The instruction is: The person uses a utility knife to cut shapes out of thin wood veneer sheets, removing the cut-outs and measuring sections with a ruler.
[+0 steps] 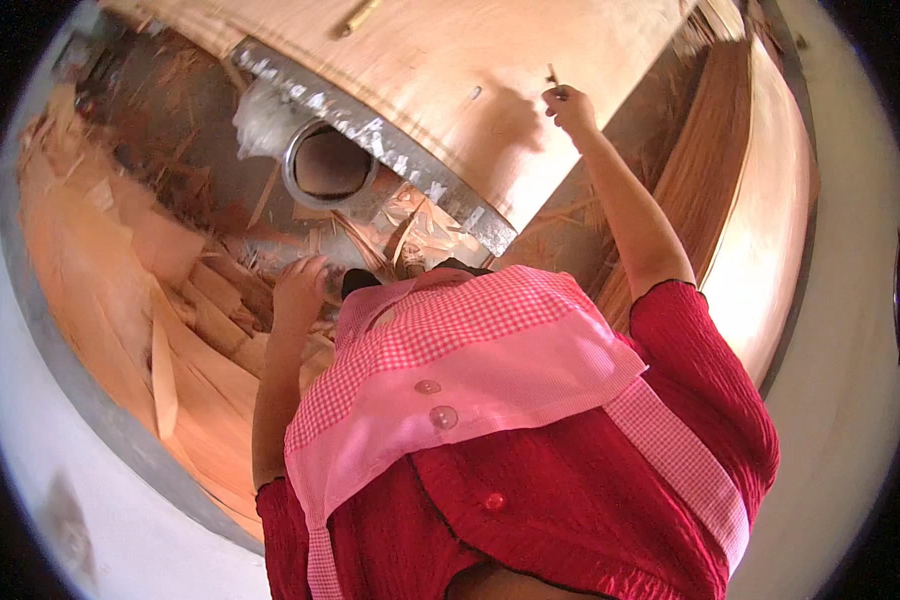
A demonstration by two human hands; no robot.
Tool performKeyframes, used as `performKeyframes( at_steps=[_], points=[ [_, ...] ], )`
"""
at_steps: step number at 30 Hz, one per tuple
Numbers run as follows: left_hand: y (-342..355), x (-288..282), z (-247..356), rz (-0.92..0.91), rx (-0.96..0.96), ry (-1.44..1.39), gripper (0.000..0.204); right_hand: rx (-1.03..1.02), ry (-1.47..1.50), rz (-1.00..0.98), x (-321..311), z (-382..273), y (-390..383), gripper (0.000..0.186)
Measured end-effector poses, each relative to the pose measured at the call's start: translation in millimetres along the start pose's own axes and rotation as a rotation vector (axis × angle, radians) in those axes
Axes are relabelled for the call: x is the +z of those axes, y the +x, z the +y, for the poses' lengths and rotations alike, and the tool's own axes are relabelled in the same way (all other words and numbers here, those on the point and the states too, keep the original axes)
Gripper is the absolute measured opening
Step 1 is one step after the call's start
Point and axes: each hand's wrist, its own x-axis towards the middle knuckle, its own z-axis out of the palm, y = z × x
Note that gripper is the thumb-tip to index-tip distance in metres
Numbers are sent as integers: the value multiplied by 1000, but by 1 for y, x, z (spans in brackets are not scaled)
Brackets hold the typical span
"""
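Observation:
A broad sheet of pale wood veneer (450, 70) lies over a table with a worn, paint-flecked edge (370, 130). Above its right side is my right hand (572, 110), closed around a small thin tool (555, 76) with a dark part and a yellowish tip; its exact kind is too small to make out. My left hand (300, 292) hangs low on the left, away from the table, with its fingers loosely bent and seemingly nothing in them. A short yellow stick-like thing (361, 17) rests on the veneer near the far edge.
Long stacked veneer sheets (715, 150) stand along the right wall. Torn veneer pieces (120, 290) are heaped on the left. Under the table edge are a round metal-rimmed container (288, 172) and a white plastic bag (262, 120). Wood scraps (425, 225) litter the floor.

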Motion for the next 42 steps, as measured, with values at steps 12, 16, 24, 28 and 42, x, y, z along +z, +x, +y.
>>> performKeyframes(
  at_steps=[12,16,24,28,42],
  points=[
    [105,-28,-36,-306,504,-216,21,-442,-407,558,69,-19,-57,38],
    [99,-16,-63,-376,637,-218,23,85,-7,345,105,-48,-185,23],
    [117,-14,-52,-565,872,-200,23,761,977,211,167,-2,-246,36],
    [138,-22,-21,-547,995,-313,23,789,1190,210,164,-5,-250,24],
    [259,-66,154,-1189,-352,-1424,65,-446,220,5,20,-104,-177,8]
  ],
)
